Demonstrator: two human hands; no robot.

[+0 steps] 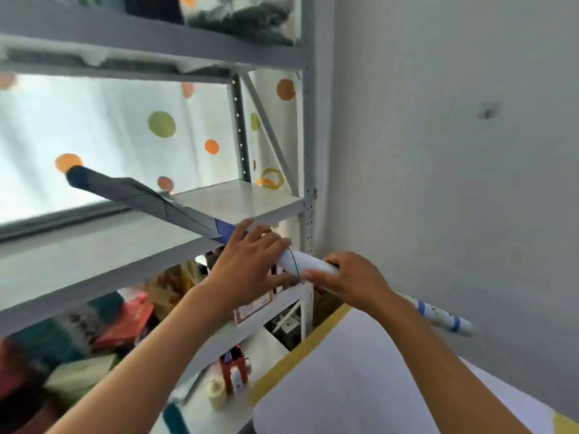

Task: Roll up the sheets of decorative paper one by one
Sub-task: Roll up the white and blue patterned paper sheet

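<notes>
A long roll of decorative paper [150, 200] runs from upper left to lower right. Its far part looks grey and dark blue, its middle white [305, 262], and its near end [451, 322] white with blue marks. A thin dark band [293, 261] circles the white middle. My left hand [250, 258] holds the roll just left of the band, fingers over the top and thumb beneath. My right hand [351, 278] grips the roll just right of the band. Below my right arm a flat pale sheet [360, 377] with a yellow border lies spread out.
A grey metal shelf unit [308, 170] stands right behind the roll, and the roll's far part lies over one shelf board [244, 198]. Lower shelves hold boxes, a tape roll [216, 391] and small items. A dotted curtain hangs behind. A bare wall [454, 151] is on the right.
</notes>
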